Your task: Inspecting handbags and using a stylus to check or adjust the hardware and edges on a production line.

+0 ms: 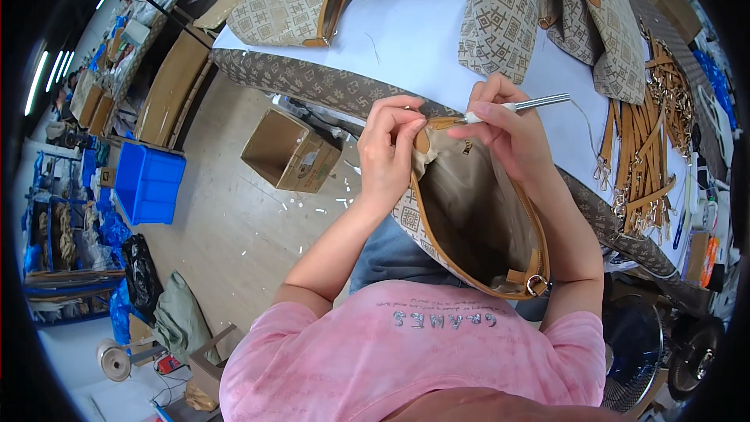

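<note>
My left fingers are pinched together on the tan trim at the bag's far end, right fingers curled round a slim white-and-silver tool. Bag gapes open over my lap. I'd guess light, floppy, slippery lining, so grip the stiffer rim. Table's beyond, straps far right.
</note>
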{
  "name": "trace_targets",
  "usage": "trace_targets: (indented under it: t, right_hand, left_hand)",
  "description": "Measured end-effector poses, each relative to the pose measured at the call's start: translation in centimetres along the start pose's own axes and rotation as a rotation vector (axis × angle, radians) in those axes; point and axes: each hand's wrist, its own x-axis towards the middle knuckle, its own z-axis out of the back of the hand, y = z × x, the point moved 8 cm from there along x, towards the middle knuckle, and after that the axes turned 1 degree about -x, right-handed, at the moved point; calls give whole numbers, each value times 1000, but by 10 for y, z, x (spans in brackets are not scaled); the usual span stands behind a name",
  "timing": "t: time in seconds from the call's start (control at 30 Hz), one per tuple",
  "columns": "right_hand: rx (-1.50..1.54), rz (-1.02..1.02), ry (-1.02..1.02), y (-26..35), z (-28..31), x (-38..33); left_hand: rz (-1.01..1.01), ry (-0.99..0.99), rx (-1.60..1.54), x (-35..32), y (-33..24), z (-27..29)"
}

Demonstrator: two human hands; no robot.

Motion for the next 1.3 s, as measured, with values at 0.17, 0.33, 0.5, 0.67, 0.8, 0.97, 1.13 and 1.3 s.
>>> trace_targets:
  t: [0.17, 0.33, 0.5, 0.67, 0.8, 0.97, 1.13, 1.3]
  right_hand:
    - [-111, -27, -39, -1, 0, 1]
    - [-117, 22, -74, 5, 0, 2]
    - [-117, 250, -116, 44, 7, -21]
    - [-506, 421, -81, 73, -4, -75]
    - [-571, 399, 119, 55, -23, -111]
    - [-1122, 532, 230, 40, -42, -133]
    - [-1230, 477, 46, 16, -41, -122]
    - [-1296, 676, 147, -27, -56, -135]
  left_hand:
    - [57, 29, -131, -7, 4, 5]
    - [15, -328, -317, -6, -17, 36]
    - [-383, 374, -152, -40, -113, 16]
    - [-349, 851, 30, -101, -138, -38]
    - [-486, 972, 241, -109, -127, -45]
    - [-416, 689, 297, -78, -113, -3]
    - [-432, 518, 567, -57, -104, 28]
    - [-538, 529, 565, -89, -97, 28]
